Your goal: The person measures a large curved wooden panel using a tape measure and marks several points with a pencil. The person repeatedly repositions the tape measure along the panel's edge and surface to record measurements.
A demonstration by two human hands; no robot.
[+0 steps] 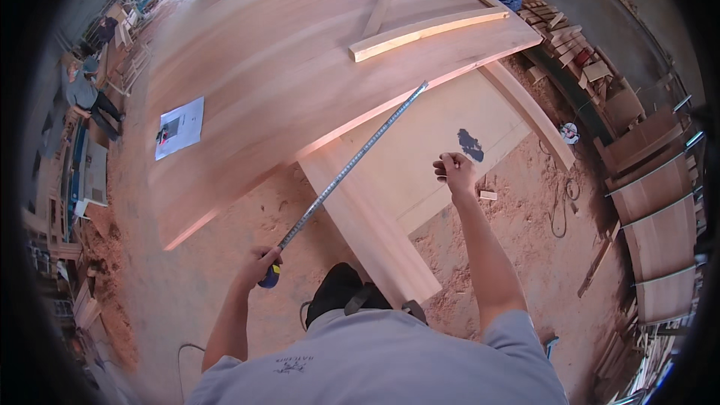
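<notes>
Tape measure (352,163): a long steel blade ran out from its blue and yellow case at the near left, up and to the right, its tip ending at the edge of the big curved wooden panel (285,52)
Left hand (259,264): closed around the case, low and near the person's body
Right hand (453,169): curled into a loose fist over the flat board (420,150), well apart from the blade; whether it pinched anything small could not be told
Handling: the case looked light and easy to grip in one palm; the blade looked thin and springy, stiff only while cupped, and likely to buckle over such a long unsupported span
Where to hold: the case body, judged best, with a thumb near the lock; the blade edges looked sharp enough to avoid
Nearby: a narrow plank (375,232) lay under the blade, a paper sheet (180,127) on the panel at left, a wooden batten (427,32) at the far right, sawdust (517,202) on the floor
</notes>
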